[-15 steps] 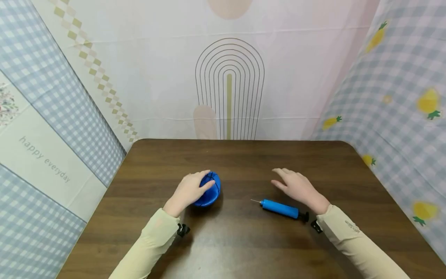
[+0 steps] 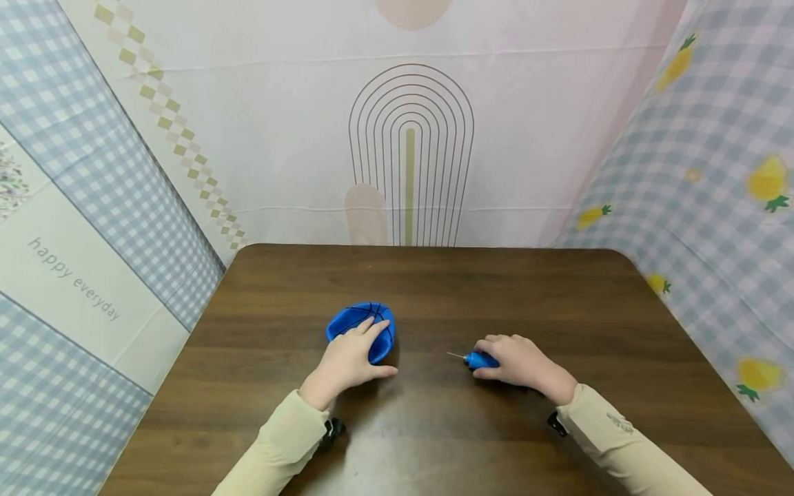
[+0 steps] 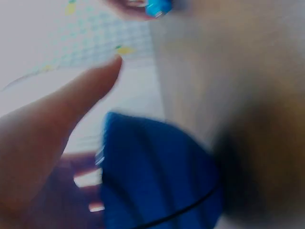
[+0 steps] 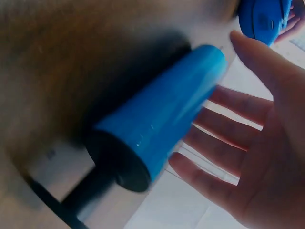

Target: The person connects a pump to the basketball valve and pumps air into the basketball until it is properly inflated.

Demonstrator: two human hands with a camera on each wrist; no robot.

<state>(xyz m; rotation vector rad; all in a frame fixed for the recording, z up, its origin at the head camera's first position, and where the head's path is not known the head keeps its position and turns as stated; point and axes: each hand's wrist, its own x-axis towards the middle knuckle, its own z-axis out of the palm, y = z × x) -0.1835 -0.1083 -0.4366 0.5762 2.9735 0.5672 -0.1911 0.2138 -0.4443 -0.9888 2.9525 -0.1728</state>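
A partly collapsed blue basketball (image 2: 356, 315) with black lines lies on the table at centre left. My left hand (image 2: 349, 359) reaches over its near side, fingers on the ball and thumb stretched away from it. In the left wrist view the fingers lie behind the ball (image 3: 162, 176), partly hidden by it. To the right, a blue ball pump (image 2: 479, 360) points its thin needle leftward. My right hand (image 2: 524, 363) is over the pump's body and hides most of it. From the right wrist, extended fingers (image 4: 214, 148) lie along the pump's side, and the thumb stands apart.
The brown wooden table (image 2: 434, 289) has rounded far corners. A pale patterned cloth (image 2: 279, 138) hangs behind it, with checked cloths at both sides. A dark wrist strap piece (image 2: 556, 424) shows below the right sleeve.
My right hand has come down and nearer, onto the pump. My left hand has shifted toward me over the ball, which has turned and shows its dented shape.
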